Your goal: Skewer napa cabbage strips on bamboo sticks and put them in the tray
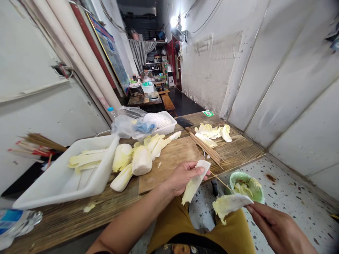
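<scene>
Wooden table (245, 148), cabbage leaves (195, 184), white walls (278, 81)

Two hands (182, 177), two held leaves (195, 184), one skewer (221, 182), one chopping board (173, 157), one green bin (261, 192).

Single head cam, wearer's viewpoint: it's sitting above and behind the hands (182, 177) (279, 224), pointing forward and down. It's catching hands and lap (171, 227) close up, desk (242, 150) near, beyond and left of them. Farther out, it's reaching down the room to the curtain (143, 49), well past the hands.
</scene>
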The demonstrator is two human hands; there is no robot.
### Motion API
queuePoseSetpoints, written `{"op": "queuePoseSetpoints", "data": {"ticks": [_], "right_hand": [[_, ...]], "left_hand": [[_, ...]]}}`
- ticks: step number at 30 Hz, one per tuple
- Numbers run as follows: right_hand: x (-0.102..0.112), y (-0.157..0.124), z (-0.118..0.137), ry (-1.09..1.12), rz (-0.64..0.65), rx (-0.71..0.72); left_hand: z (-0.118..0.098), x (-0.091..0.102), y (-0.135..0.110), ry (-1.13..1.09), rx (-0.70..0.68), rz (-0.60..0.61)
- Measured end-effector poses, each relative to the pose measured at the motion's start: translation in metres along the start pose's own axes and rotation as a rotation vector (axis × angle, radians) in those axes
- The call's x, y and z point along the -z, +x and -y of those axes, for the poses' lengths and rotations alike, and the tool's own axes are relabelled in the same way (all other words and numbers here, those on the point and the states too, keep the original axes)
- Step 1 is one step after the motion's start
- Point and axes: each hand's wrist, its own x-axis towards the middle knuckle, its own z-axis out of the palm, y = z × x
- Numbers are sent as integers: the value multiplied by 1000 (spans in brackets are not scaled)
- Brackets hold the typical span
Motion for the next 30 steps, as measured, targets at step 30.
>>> {"op": "queuePoseSetpoints", "data": {"ticks": [30], "right_hand": [[0, 1, -5, 15, 27, -8]], "left_hand": [[7, 2, -3, 222, -31, 6]]}}
